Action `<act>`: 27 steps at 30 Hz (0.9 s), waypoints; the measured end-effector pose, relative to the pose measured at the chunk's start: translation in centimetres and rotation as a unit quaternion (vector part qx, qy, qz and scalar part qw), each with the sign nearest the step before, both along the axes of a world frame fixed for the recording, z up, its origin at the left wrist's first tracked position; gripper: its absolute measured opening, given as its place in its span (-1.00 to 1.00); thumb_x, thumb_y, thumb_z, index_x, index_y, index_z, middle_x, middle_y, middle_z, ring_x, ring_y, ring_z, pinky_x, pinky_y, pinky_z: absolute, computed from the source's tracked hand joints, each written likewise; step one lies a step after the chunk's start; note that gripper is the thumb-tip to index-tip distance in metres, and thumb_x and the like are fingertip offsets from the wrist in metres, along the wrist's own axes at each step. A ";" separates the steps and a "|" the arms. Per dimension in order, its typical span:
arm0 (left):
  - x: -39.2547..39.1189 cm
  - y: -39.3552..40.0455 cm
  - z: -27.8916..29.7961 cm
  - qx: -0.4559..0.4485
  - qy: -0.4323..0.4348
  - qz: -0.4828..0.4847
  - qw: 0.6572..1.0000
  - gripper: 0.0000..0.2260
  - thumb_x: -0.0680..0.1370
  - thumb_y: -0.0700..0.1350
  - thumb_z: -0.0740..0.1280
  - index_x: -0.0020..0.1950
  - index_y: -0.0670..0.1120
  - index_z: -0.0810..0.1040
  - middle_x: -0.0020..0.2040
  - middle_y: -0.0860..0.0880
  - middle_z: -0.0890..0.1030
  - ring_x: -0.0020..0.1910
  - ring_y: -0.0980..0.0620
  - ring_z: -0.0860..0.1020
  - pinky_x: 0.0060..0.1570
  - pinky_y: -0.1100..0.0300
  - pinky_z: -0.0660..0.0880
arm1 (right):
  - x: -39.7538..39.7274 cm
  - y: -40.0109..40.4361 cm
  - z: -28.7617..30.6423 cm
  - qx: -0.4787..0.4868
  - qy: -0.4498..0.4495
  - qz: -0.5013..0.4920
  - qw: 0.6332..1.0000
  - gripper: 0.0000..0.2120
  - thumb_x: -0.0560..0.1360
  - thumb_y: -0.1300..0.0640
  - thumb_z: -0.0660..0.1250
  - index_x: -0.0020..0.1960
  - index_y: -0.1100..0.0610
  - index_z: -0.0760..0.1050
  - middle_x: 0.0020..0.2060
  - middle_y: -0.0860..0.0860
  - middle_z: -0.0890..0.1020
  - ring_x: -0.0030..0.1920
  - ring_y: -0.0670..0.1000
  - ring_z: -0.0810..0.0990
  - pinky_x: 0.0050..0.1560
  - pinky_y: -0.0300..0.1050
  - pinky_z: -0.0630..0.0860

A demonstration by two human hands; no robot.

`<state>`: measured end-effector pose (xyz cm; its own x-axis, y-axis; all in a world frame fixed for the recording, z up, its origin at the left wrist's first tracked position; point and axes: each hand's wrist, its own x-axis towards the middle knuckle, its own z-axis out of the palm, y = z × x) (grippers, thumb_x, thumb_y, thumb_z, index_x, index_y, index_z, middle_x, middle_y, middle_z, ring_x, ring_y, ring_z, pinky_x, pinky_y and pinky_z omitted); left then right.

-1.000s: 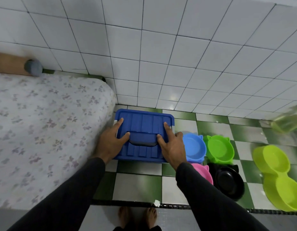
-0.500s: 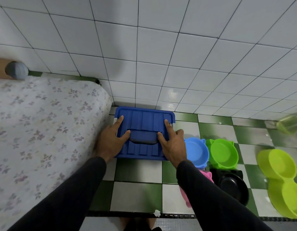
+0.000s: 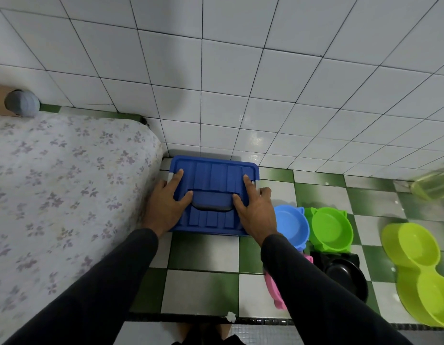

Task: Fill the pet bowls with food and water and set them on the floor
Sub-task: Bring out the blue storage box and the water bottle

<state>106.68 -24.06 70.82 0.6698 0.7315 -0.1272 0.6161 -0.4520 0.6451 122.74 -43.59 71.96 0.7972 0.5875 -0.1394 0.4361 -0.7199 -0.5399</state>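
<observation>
A blue lidded storage box (image 3: 213, 175) stands on the green-and-white checked floor against the tiled wall. My left hand (image 3: 166, 207) holds its left side, index finger on the lid, thumb at the dark handle. My right hand (image 3: 255, 210) holds the right side the same way. To the right of the box lie a blue bowl (image 3: 290, 225), a green bowl (image 3: 330, 227), a black bowl (image 3: 345, 277), a pink bowl (image 3: 273, 292) partly hidden by my right sleeve, and a yellow-green double bowl (image 3: 420, 270). All the bowls look empty.
A mattress with a flowered sheet (image 3: 54, 195) fills the left side, right beside the box. A blurred translucent container (image 3: 432, 188) sits at the far right by the wall. A dark step edge (image 3: 191, 317) runs across near my feet.
Both hands stay on the box lid in the same hold. The view has shifted slightly, with the box and bowls sitting a little more to the right and lower.
</observation>
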 end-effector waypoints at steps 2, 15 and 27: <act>0.0 -0.2 0.2 -0.008 0.006 0.001 1.000 -0.36 0.64 0.19 0.29 0.67 0.22 0.10 0.37 -0.16 0.38 0.33 -0.15 0.42 0.30 0.11 0.32 | 0.0 0.0 0.1 -0.003 0.000 0.004 1.000 -0.33 0.61 -0.26 0.18 0.62 -0.22 -0.04 0.15 0.08 0.29 0.03 0.11 0.50 0.13 0.05 0.60; -2.1 -4.1 3.3 0.072 0.050 -0.026 0.996 -0.39 0.65 0.15 0.31 0.64 -0.05 0.28 0.65 -0.20 0.11 0.62 -0.21 0.12 0.58 -0.10 0.20 | -1.5 -2.9 2.1 -0.072 -0.045 0.086 0.993 -0.33 0.64 -0.24 0.14 0.64 0.01 0.04 0.61 0.17 0.03 0.54 0.24 0.16 0.45 0.19 0.36; -6.6 -9.9 6.4 0.138 0.133 -0.097 0.977 -0.41 0.66 0.19 0.25 0.62 -0.05 0.30 0.61 -0.16 0.28 0.60 -0.15 0.22 0.54 -0.16 0.23 | -4.5 -9.0 4.7 -0.123 -0.115 0.152 0.974 -0.37 0.65 -0.21 0.12 0.62 0.08 0.15 0.59 0.18 0.19 0.59 0.20 0.14 0.57 0.15 0.15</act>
